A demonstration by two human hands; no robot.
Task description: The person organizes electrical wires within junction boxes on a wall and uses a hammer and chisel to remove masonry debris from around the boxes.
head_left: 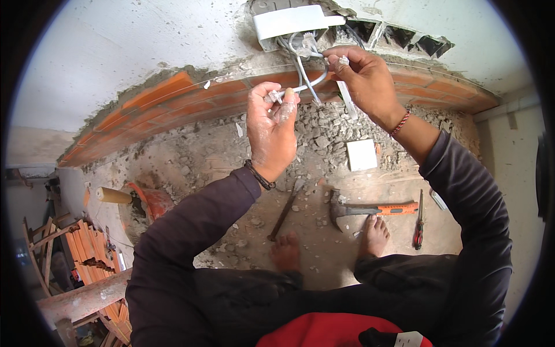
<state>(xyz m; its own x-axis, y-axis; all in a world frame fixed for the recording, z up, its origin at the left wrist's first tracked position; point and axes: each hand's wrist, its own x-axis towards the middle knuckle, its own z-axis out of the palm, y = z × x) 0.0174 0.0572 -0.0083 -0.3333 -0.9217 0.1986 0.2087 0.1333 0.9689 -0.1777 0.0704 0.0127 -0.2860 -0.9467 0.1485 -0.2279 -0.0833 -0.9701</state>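
Grey electrical cables (299, 63) loop down from a white plastic box (291, 22) set in the broken wall. My left hand (270, 130), dusted with white powder, pinches a cable end with small whitish bits at its tip. At the other side of the loop, the thumb and forefinger of my right hand (367, 78) are closed on a cable just below the box. A white strip (347, 99) hangs down beside my right palm; whether that hand grips it is hidden. One loose cable end points downward between my hands.
Below the wall's exposed orange bricks (214, 95) lies rubble (321, 130). A white square plate (362, 155), an orange-handled hammer (370, 209), a chisel (286, 209) and a screwdriver (420, 222) lie near my bare feet. An orange bucket (151, 199) is at left.
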